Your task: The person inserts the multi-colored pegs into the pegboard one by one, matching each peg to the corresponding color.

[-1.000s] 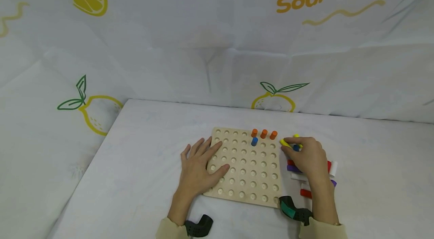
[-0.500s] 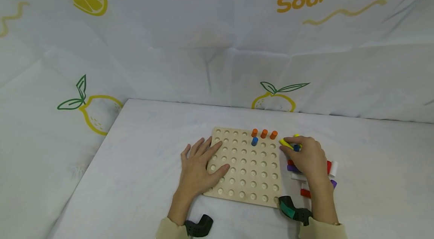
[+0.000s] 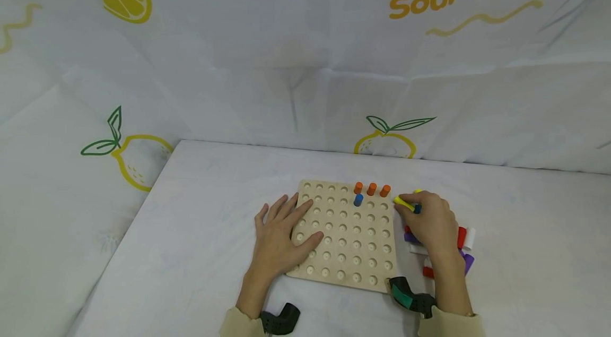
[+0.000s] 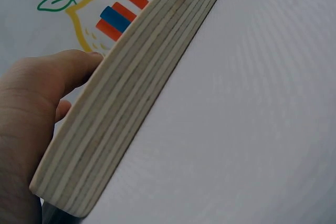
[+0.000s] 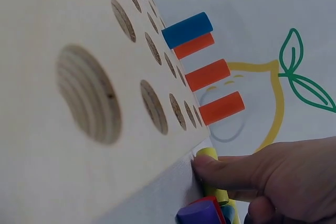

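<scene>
A pale wooden pegboard with rows of round holes lies on the white cloth. Three orange pegs stand along its far edge at the right, and a blue peg stands in the row before them. My left hand rests with spread fingers on the board's left side. Beyond the right edge of the board, my right hand pinches a yellow peg between thumb and fingers. A dark blue peg lies right by those fingers, partly hidden.
Loose pegs lie under and around the right forearm, among them a red peg, a white peg and a purple peg. Black wrist-worn devices sit near both sleeves. A lemon-print cloth hangs behind the table.
The right hand and forearm have shifted slightly left, showing more of the red and purple pegs beside the forearm. The yellow peg stays in the fingers; the left hand and board look unmoved.
</scene>
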The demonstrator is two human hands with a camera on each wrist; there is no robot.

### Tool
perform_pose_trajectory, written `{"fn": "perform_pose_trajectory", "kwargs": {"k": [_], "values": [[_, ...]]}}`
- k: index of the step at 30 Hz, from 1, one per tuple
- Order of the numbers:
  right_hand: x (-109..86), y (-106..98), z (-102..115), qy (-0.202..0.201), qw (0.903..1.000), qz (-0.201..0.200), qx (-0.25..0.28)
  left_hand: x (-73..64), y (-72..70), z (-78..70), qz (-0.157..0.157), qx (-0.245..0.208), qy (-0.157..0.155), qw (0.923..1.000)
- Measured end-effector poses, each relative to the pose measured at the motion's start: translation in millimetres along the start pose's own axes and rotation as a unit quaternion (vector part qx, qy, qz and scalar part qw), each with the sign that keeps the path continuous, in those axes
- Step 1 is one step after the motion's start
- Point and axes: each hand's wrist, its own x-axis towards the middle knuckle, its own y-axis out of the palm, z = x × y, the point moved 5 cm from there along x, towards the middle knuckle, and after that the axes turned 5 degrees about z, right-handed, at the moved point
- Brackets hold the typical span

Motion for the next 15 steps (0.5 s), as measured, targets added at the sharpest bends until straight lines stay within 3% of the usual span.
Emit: {"fn": "perform_pose_trajectory", "kwargs": {"k": [15], "values": [[-1.1, -4.6, 3.3, -0.006, 0.9990, -0.014, 0.041, 0.1, 0.3, 0.7, 0.000, 0.000, -0.003, 1.0000]]}}
